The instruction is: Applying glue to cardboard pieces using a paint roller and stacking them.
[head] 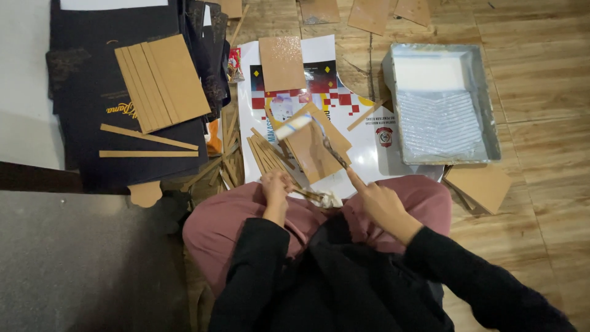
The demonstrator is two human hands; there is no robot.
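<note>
Silver tray (488, 104) — white inside; tan cardboard (163, 82), seemingly red-checked poster (329, 92).
</note>
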